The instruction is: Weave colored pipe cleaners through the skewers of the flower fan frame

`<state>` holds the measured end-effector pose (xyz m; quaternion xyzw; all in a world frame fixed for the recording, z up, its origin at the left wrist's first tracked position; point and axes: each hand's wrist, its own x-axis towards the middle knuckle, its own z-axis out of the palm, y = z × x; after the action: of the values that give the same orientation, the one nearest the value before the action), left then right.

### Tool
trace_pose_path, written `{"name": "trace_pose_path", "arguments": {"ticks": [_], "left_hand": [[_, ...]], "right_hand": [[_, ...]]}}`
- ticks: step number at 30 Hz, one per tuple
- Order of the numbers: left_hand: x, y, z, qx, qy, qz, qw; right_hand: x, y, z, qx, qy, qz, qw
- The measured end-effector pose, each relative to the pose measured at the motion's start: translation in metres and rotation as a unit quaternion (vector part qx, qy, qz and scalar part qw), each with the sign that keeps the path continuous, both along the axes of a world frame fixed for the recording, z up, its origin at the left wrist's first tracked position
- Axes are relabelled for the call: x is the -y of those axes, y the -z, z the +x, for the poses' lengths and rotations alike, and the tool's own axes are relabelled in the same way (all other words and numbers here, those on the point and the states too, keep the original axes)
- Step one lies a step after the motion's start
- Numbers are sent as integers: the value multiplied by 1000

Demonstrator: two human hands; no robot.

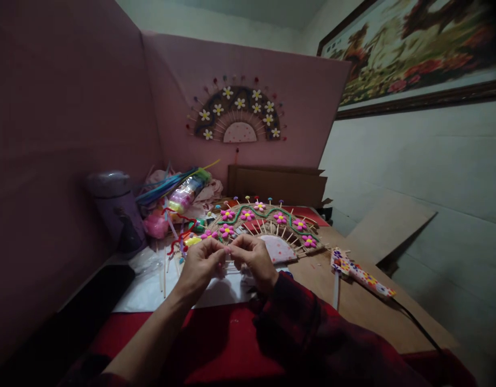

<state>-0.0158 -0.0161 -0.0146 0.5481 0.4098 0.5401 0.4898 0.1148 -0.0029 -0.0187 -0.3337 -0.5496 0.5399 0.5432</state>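
My left hand (205, 264) and my right hand (254, 260) meet fingertip to fingertip over a white sheet (219, 293). Both are closed in a pinch. A tiny pinkish spot shows between the fingertips, too small to name. Just behind them lies a fan-shaped craft piece (280, 219) with pink clay flowers, a green wavy strip and thin sticks along its ribs. Its white dotted half-round base (279, 250) is beside my right hand. Loose wooden sticks (164, 274) lie left of my left hand.
A flower-patterned glue gun (361, 274) with a cord rests on brown board at right. At left stand a purple bottle (119, 215) and packs of coloured clay (187, 191) with pipe cleaners. A finished-looking fan (240, 110) hangs on the pink panel behind.
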Motion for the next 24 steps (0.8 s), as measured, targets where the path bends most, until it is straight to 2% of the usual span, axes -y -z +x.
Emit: {"name": "trace_pose_path", "arguments": {"ticks": [5, 9, 12, 16, 24], "left_hand": [[0, 11, 6, -2, -80, 45, 996], [0, 13, 8, -2, -76, 50, 996], [-2, 14, 9, -3, -54, 50, 997], [-2, 13, 9, 3, -60, 47, 997], [0, 16, 16, 30, -124, 29, 991]], "right_hand": [[5, 3, -7, -100, -61, -121, 986], [6, 4, -6, -131, -81, -162, 975], [5, 5, -4, -142, -83, -167, 972], [5, 3, -5, -131, -69, -166, 975], [6, 9, -14, -55, 3, -90, 994]]}}
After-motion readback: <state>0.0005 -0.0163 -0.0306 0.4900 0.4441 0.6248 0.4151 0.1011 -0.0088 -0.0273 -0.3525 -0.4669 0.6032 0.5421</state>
